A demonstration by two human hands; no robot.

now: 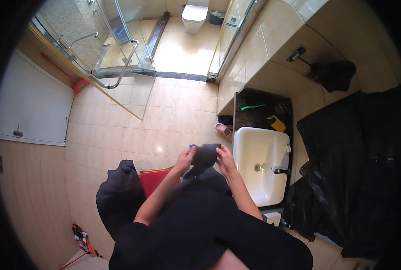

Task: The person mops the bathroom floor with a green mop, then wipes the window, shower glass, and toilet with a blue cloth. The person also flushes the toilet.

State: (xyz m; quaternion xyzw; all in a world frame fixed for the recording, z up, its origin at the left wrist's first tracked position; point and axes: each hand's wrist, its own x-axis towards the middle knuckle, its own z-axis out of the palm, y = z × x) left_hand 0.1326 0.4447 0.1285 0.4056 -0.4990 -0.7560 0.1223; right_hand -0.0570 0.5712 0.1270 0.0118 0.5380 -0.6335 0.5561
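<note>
A dark piece of cloth (204, 155) is stretched between my two hands in front of my body. My left hand (187, 157) pinches its left edge, where a small blue spot shows at the fingertips. The upper right corner of the cloth is between the fingers of my right hand (225, 158). The cloth hangs down towards my lap, and its lower end merges with other dark fabric. To the left of my left forearm lies a bundle of dark fabric (121, 192), beside a red surface (155, 180).
A white washbasin (247, 152) with a dark faucet (281, 171) stands close on my right. Pink slippers (223, 130) lie beside the counter. Ahead, a glass shower door (129, 98) juts over the tiled floor. Black plastic sheeting (342, 168) covers the far right.
</note>
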